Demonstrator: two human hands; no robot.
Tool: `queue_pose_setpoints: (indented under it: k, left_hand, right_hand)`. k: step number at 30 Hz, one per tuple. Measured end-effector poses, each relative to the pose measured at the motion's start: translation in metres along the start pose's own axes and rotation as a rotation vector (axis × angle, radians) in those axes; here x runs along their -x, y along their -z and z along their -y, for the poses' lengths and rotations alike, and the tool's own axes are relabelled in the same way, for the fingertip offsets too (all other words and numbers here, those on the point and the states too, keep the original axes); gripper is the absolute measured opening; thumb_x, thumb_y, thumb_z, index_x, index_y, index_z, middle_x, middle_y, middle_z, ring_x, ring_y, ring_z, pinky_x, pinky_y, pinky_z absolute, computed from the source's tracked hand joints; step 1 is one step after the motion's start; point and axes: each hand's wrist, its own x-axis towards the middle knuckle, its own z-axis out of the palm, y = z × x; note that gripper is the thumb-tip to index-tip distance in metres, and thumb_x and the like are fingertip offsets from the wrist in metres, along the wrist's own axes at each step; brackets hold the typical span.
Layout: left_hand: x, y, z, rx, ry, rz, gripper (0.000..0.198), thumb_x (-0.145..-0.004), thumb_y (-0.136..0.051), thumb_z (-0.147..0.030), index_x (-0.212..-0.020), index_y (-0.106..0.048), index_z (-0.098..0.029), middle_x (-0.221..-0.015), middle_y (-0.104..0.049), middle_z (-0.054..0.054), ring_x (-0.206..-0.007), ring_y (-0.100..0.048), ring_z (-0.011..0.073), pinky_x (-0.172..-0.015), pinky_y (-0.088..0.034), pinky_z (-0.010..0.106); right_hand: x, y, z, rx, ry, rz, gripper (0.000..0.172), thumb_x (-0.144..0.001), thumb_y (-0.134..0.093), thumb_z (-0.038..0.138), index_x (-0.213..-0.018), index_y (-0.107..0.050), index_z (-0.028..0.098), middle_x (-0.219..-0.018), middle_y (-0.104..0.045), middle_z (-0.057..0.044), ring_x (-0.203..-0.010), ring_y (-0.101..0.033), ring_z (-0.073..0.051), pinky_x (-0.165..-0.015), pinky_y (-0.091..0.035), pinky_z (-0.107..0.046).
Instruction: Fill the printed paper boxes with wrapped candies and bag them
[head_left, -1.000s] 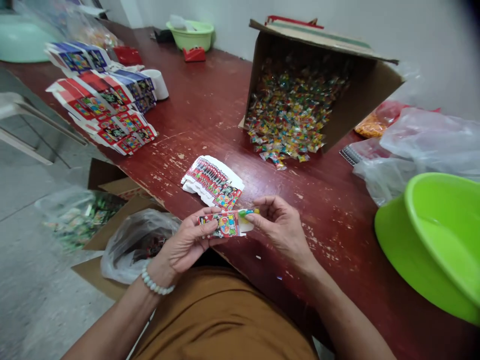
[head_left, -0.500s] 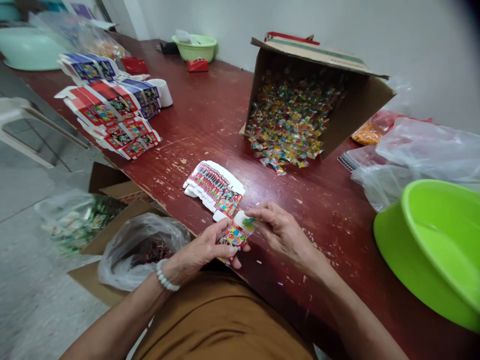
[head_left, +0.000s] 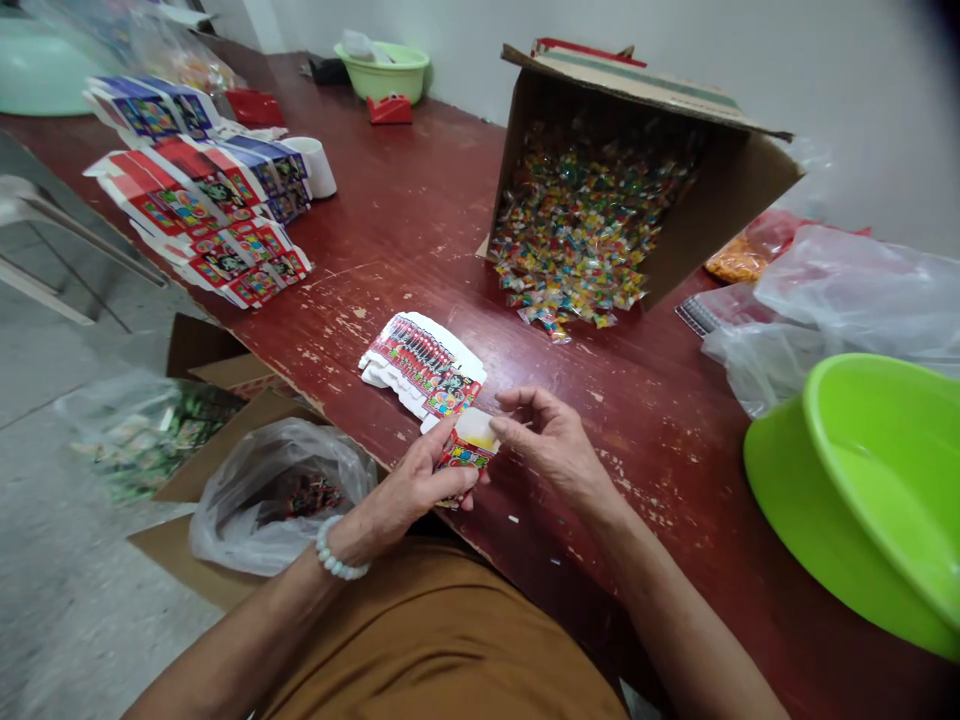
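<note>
While the left hand [head_left: 409,485] pinches a small printed box [head_left: 466,455], the right hand [head_left: 551,440] seems open, just beside it.

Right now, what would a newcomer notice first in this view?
First, the tipped cardboard box spilling colourful wrapped sweets across the red wooden table, ahead and to the right. Then the stacks of bright printed cartons at far left and the lime-green basin at near right. Centre, the left hand grips a small printed carton.
</note>
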Motion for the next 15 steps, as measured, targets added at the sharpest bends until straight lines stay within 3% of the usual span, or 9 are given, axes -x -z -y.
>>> queue_pose_setpoints:
  k: [4,7,11,15]
  left_hand:
    - [-0.006,-0.006,0.005,0.107,0.007,-0.055,0.051,-0.087,-0.061,-0.058,-0.112,-0.066,-0.014,-0.076,-0.068,0.005,-0.062,-0.061,0.0149,-0.054,-0.051,0.023]
    - [-0.011,-0.008,0.003,0.194,0.043,-0.1,0.053,-0.088,-0.056,-0.062,-0.098,-0.069,-0.011,-0.065,-0.067,0.006,-0.051,-0.06,0.0152,-0.048,-0.052,0.025]
    - [-0.013,-0.009,0.004,0.281,0.022,-0.125,0.042,-0.086,-0.063,-0.054,-0.09,-0.067,-0.013,-0.067,-0.07,0.006,-0.05,-0.062,0.0148,-0.045,-0.053,0.023]
    - [-0.017,-0.01,0.012,0.318,0.013,-0.179,0.035,-0.084,-0.07,-0.046,-0.1,-0.066,-0.015,-0.068,-0.07,0.002,-0.05,-0.062,0.0132,-0.042,-0.051,0.02]
  right_hand:
    - [0.001,-0.005,-0.002,-0.195,-0.194,0.25,0.044,-0.066,-0.086,0.032,-0.102,-0.064,0.021,-0.086,-0.068,0.0,-0.063,-0.058,-0.012,-0.054,-0.047,-0.025]
    - [0.001,-0.004,-0.003,-0.442,-0.303,0.35,0.045,-0.07,-0.084,0.04,-0.105,-0.063,0.021,-0.087,-0.067,-0.001,-0.059,-0.059,-0.011,-0.052,-0.049,-0.024]
    - [0.003,-0.005,-0.009,-0.465,-0.267,0.334,0.041,-0.076,-0.081,0.036,-0.11,-0.065,0.022,-0.09,-0.068,-0.001,-0.06,-0.06,-0.009,-0.057,-0.051,-0.023]
    - [0.004,-0.014,-0.017,-0.168,-0.084,0.189,0.024,-0.083,-0.074,0.038,-0.1,-0.069,0.022,-0.089,-0.067,-0.002,-0.054,-0.055,-0.009,-0.049,-0.049,-0.023]
